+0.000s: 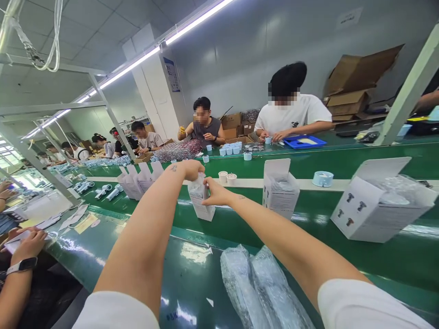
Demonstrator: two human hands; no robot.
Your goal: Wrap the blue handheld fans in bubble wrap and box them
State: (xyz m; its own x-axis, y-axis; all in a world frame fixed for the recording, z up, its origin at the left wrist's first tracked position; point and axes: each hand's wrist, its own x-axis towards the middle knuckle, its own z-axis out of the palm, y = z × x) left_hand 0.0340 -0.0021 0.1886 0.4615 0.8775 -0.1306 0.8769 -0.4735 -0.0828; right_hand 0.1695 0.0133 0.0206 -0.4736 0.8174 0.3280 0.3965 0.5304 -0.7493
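Both my arms reach out over a green conveyor belt [240,228]. My left hand [192,170] is closed over the top of a clear plastic bag [197,187] that sticks out of a small white box [203,208] standing on the belt. My right hand [215,192] pinches the same bag from the right side, fingers pressed together. The box is open at the top and the bag sits partly inside it.
More open white boxes stand on the belt: one [279,189] to the right, a larger one [373,205] far right, several [137,180] to the left. Plastic-wrapped packs [254,283] lie near me. People work across the belt; another person's hand [25,244] is at my left.
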